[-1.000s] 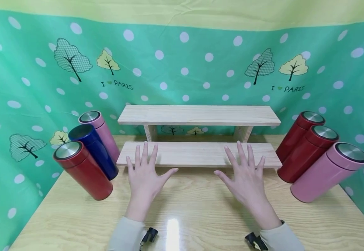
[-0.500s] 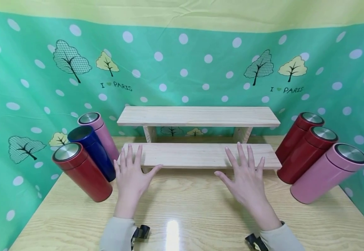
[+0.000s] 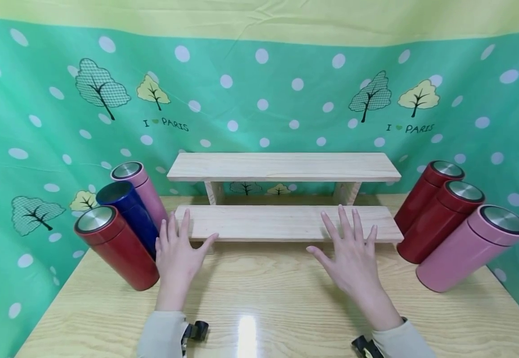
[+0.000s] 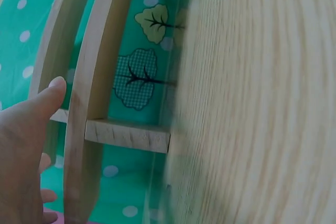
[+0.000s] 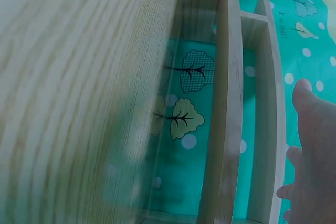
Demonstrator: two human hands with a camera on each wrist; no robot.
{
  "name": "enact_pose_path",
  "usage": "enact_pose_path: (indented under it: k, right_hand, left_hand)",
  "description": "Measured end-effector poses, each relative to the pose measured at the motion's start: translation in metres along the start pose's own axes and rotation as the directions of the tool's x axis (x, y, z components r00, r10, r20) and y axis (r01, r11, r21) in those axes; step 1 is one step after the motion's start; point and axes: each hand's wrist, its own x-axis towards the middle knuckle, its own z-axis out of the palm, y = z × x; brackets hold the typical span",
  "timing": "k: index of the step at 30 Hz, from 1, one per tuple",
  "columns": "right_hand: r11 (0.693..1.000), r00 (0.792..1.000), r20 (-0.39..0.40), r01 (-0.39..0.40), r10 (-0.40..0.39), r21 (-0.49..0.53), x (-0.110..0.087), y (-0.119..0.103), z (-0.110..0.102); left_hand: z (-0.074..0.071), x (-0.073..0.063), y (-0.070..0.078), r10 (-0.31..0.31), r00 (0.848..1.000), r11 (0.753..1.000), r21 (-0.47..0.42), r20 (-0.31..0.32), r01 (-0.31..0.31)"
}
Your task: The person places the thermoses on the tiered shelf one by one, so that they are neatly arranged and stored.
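1. Three cylindrical flasks were lined up on the left of the pale wood-grain worktop: a glossy red flask with a silver-topped lid nearest, a glossy dark-blue flask behind it, and a pink flask with a silver-topped lid farthest back.
2. Three more were grouped on the right: a pink flask with a black-ringed silver top in front, then a front dark-red flask and a rear dark-red flask. The contents of all six were hidden from view.
3. Nothing was held by the left hand; its fingers were spread, thumb held wide, just beside the blue flask, whose lower part was partly covered by them. Whether it was touched could not be told.
4. Nothing was held by the right hand either; its fingers were spread wide, seen across the front edge of the lower pale wooden board. Contact there could not be told.
5. Counted: three red flasks, two pink, one blue; two boards, the upper pale wooden board being set behind and above the lower.
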Motion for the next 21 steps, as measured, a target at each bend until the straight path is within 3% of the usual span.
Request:
enact_pose_path:
  k: [8,21]
  right_hand:
    - [1.0,1.0,-0.001,-0.003,0.003,-0.013,0.0,0.002,-0.001]
    - [1.0,1.0,0.004,0.005,-0.005,0.001,0.001,0.001,0.001]
  left_hand:
    - [-0.001,0.0,-0.005,-0.036,0.999,0.998,-0.048,0.017,0.037]
    - [-0.005,0.004,-0.012,-0.116,0.989,0.981,-0.148,0.094,0.129]
